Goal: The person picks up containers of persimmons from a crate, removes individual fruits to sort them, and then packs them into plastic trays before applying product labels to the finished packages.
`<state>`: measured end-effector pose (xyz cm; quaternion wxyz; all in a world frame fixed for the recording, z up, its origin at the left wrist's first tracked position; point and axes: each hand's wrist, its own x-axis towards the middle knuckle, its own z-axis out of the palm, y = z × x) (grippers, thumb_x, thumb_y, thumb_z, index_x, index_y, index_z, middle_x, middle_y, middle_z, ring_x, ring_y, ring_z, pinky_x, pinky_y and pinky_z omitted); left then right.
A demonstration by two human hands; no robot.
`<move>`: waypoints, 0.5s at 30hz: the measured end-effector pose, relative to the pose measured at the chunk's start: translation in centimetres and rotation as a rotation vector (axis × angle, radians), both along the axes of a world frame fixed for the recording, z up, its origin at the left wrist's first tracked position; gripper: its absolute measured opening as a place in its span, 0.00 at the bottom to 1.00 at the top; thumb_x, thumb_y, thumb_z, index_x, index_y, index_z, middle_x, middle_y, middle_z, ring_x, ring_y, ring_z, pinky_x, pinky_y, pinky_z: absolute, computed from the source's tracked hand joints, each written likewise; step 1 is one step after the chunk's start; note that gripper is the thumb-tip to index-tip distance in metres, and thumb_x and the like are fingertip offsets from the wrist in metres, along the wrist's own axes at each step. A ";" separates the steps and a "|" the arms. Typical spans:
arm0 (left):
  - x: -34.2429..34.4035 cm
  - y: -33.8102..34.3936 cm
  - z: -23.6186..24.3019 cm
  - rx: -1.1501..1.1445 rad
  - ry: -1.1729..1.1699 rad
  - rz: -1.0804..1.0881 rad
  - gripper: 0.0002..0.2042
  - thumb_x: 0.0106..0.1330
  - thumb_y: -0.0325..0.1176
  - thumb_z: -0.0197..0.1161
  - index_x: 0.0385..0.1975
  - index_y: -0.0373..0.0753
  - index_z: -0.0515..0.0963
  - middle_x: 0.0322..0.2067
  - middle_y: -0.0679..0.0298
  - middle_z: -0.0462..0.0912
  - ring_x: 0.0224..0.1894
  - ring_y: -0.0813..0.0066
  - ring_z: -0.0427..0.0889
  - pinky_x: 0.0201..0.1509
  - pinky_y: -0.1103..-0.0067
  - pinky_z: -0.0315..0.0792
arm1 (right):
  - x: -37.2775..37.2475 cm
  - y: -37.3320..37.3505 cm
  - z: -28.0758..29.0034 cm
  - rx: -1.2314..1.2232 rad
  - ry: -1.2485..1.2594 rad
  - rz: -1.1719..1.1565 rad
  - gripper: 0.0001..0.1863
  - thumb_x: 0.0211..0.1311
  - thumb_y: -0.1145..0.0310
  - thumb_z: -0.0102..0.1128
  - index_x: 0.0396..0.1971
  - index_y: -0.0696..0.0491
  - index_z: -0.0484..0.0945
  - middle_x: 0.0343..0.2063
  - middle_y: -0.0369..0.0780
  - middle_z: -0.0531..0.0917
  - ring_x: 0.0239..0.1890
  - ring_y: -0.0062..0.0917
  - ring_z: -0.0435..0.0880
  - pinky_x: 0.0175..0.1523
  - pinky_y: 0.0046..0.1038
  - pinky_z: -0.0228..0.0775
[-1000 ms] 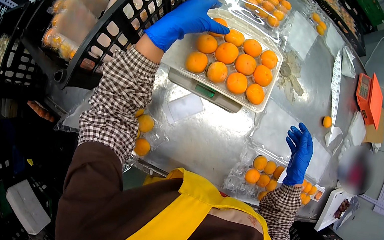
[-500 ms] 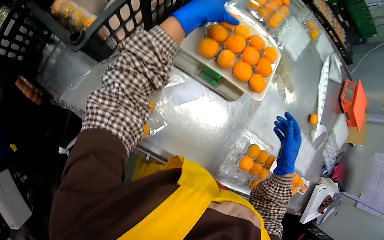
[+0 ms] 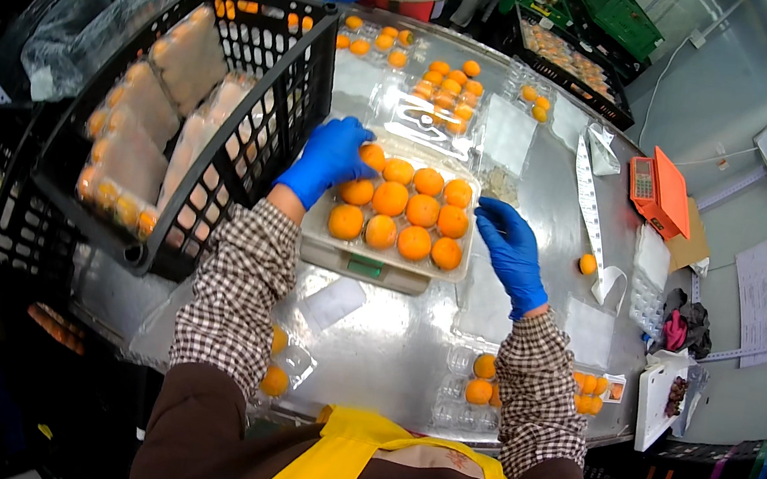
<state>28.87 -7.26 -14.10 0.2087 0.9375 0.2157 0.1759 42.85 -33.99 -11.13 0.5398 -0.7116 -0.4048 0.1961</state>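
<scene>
Clear clamshell tray (image 3: pixel 396 209) on scale (image 3: pixel 361 264), mid-table toward black crate (image 3: pixel 220 126): twelve orange fruits (image 3: pixel 421 210) in, looks full, lid not yet closed. Left hand (image 3: pixel 331 158) flat on tray's left edge; right hand (image 3: pixel 510 249) open at right edge, gripping nothing. Half-filled trays (image 3: pixel 481 383) wait at near edge.

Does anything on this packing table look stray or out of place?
One small orange fruit lies loose on the steel table, beside the white paper strip, outside every clear plastic tray. Nothing looks spilled or damaged.
</scene>
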 end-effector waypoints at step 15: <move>0.4 1.5 1.4 -0.110 0.042 -0.399 0.23 0.36 0.26 0.69 0.39 0.37 0.75 0.36 0.57 0.78 0.39 0.62 0.77 0.46 0.75 0.71 | 0.9 6.6 -0.4 -0.025 -0.022 0.107 0.15 0.56 0.69 0.56 0.44 0.54 0.73 0.35 0.39 0.79 0.37 0.20 0.77 0.44 0.22 0.70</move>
